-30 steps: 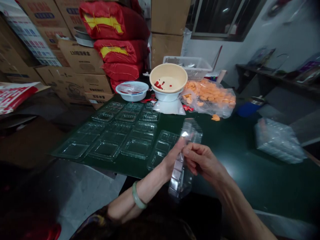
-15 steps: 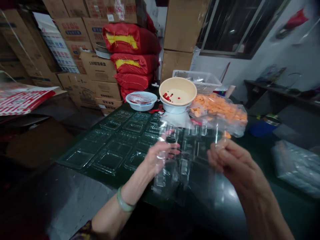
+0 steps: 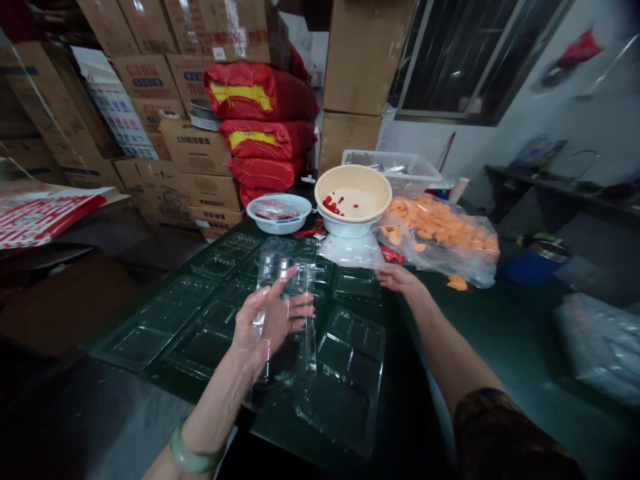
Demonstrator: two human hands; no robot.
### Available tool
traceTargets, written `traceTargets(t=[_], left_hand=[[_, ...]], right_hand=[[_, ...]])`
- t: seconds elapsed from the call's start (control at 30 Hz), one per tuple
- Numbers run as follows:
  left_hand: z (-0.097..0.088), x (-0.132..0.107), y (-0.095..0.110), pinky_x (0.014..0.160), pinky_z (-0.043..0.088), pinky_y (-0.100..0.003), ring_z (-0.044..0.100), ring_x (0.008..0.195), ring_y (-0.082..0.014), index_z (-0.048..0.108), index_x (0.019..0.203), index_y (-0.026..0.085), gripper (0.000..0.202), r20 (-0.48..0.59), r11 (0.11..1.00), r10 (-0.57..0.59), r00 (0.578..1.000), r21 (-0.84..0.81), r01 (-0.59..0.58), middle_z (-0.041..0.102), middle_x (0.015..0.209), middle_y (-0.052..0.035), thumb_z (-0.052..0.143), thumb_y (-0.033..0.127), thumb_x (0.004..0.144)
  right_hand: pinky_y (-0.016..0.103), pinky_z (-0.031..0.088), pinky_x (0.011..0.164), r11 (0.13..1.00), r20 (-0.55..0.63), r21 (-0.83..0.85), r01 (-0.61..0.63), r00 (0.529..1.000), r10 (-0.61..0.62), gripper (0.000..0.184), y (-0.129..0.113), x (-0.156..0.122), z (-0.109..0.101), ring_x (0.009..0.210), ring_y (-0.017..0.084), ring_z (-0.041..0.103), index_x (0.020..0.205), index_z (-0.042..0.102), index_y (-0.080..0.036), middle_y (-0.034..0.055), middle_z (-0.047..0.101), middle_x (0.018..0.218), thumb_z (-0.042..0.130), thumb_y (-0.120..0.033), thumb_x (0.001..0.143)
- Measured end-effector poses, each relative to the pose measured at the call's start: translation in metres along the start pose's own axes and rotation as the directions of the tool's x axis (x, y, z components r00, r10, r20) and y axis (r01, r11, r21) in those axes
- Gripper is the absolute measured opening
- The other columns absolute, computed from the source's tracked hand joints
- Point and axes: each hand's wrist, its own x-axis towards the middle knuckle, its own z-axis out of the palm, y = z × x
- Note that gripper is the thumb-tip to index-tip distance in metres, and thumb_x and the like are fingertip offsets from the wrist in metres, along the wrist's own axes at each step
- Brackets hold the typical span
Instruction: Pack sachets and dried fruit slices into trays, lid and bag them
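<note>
My left hand (image 3: 267,327), a pale green bangle on its wrist, holds clear plastic trays (image 3: 309,350) tilted above the table; its fingers are spread along them. How many are stacked there I cannot make out. Further off, my right hand (image 3: 399,279) has its fingertips pinched at the right edge of another clear plastic tray (image 3: 356,285). Closer to me, one more compartmented clear tray (image 3: 345,393) lies flat on the dark green table. Several similar trays (image 3: 143,337) are laid out in rows to the left.
At the back stand a blue basin (image 3: 280,217), a cream basin (image 3: 353,187) with red bits and a white basket (image 3: 415,170). A bag of orange pieces (image 3: 445,230) lies to their right, a blue container (image 3: 535,263) beyond. Boxes (image 3: 200,147) and red sacks (image 3: 260,93) are stacked behind.
My left hand has moved left and nearer with the clear trays. My right hand has moved forward and down to a tray at the table. The near right tray now lies flat.
</note>
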Motion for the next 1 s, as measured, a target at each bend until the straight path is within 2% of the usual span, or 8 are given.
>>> traceTargets(t=[0.13,0.23,0.4,0.5,0.67,0.8,0.9,1.0], left_hand=[[0.028,0.014,-0.006,0.064,0.045,-0.030,0.062,0.078,-0.0225,0.037,0.134,0.024,0.080,-0.055,0.998,-0.034,0.998,0.049,0.036,0.063,0.090,-0.0093,0.057,0.056,0.064],[0.061,0.035,-0.026,0.056,0.042,-0.023,0.059,0.067,-0.0154,0.043,0.129,0.025,0.075,-0.147,0.995,-0.014,0.989,0.094,0.028,0.060,0.083,-0.0042,0.064,0.052,0.062],[0.120,0.066,-0.088,0.055,0.042,-0.020,0.055,0.064,-0.0099,0.042,0.128,0.024,0.074,-0.163,0.985,0.097,0.982,0.160,-0.070,0.060,0.089,-0.0012,0.073,0.042,0.063],[0.143,0.077,-0.117,0.065,0.045,-0.024,0.058,0.079,-0.0150,0.047,0.126,0.023,0.070,-0.084,0.957,0.132,0.988,0.272,-0.104,0.060,0.099,-0.0052,0.070,0.049,0.065],[0.130,0.088,-0.125,0.082,0.043,-0.030,0.055,0.095,-0.0192,0.046,0.129,0.021,0.066,-0.079,0.823,0.217,0.973,0.550,-0.139,0.055,0.115,-0.0088,0.064,0.047,0.072],[0.088,0.063,-0.107,0.089,0.039,-0.037,0.050,0.103,-0.0229,0.057,0.114,0.019,0.047,0.059,0.446,0.293,0.954,0.874,-0.191,0.053,0.118,-0.0098,0.065,0.032,0.069],[0.059,0.021,-0.099,0.095,0.035,-0.043,0.045,0.110,-0.0252,0.058,0.111,0.020,0.044,0.286,0.172,0.199,0.937,0.932,-0.320,0.052,0.118,-0.0100,0.064,0.034,0.070],[0.044,-0.017,-0.103,0.095,0.030,-0.052,0.036,0.118,-0.0319,0.057,0.114,0.023,0.058,0.334,-0.005,-0.019,0.942,0.942,-0.334,0.046,0.125,-0.0112,0.071,0.040,0.061]], right_hand=[[0.025,0.050,0.059,0.998,-0.129,-0.050,0.029,0.991,-0.035,0.023,-0.012,-0.021,0.011,0.071,0.011,0.058,0.102,0.056,-0.012,0.0047,0.060,0.092,0.054,-0.030,0.086],[0.018,0.044,0.049,0.983,-0.223,-0.040,0.177,0.958,-0.181,0.022,-0.018,-0.078,0.019,0.066,0.009,0.056,0.096,0.053,-0.016,0.0039,0.060,0.087,0.055,-0.034,0.084],[0.023,0.049,0.057,0.881,0.090,-0.203,0.427,0.904,-0.417,0.060,-0.006,-0.198,0.022,0.075,0.014,0.059,0.116,0.046,-0.020,0.0037,0.062,0.091,0.073,-0.036,0.064],[0.024,0.049,0.054,0.840,0.054,-0.321,0.438,0.894,-0.446,0.063,0.005,-0.230,0.003,0.067,0.011,0.056,0.120,0.042,-0.018,0.0059,0.061,0.095,0.071,-0.030,0.065],[0.020,0.044,0.041,0.887,-0.255,-0.150,0.436,0.850,-0.461,0.051,0.023,-0.199,-0.051,0.063,0.012,0.058,0.112,0.046,-0.019,0.0055,0.061,0.092,0.067,-0.034,0.068],[0.022,0.047,0.044,0.951,-0.287,0.086,0.297,0.921,-0.262,0.043,0.039,-0.135,-0.077,0.064,0.013,0.060,0.102,0.052,-0.018,0.0035,0.063,0.090,0.071,-0.030,0.065],[0.021,0.048,0.049,0.977,-0.320,0.084,0.197,0.934,-0.160,0.028,0.042,-0.091,-0.085,0.062,0.010,0.059,0.097,0.053,-0.015,0.0032,0.063,0.085,0.066,-0.019,0.073],[0.023,0.050,0.057,0.996,-0.377,0.037,0.079,0.924,-0.060,0.018,0.039,-0.061,-0.086,0.067,0.010,0.059,0.099,0.055,-0.012,0.0038,0.061,0.088,0.058,-0.018,0.082]])
